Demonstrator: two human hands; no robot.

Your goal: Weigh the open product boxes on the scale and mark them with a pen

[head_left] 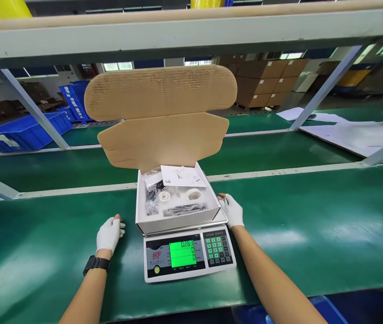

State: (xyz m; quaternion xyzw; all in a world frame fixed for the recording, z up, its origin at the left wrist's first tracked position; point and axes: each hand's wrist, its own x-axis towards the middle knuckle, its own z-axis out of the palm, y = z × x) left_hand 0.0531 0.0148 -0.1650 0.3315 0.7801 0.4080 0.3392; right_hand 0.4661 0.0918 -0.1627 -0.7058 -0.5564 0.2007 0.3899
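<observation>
An open cardboard box (181, 220) with a white inside sits on the platform of a digital scale (191, 253), its brown lid standing up behind. Inside lie a white paper sheet (181, 176), a round white part (164, 196), a white part with a grille (193, 195) and plastic-wrapped items (185, 209). The scale's lit green display (182, 254) reads about 0.283. On the mat left of the box rests my left hand (110, 234), in a white glove, fingers curled in with nothing visible in them. My gloved right hand (232, 210) is open beside the box's right side, fingers partly hidden.
A white shelf rail (191, 33) crosses above the green work surface (306, 216), with slanted posts at both sides. Blue bins (25, 130) stand back left. White boards (356, 137) lie back right. Stacked cartons (262, 83) are farther behind.
</observation>
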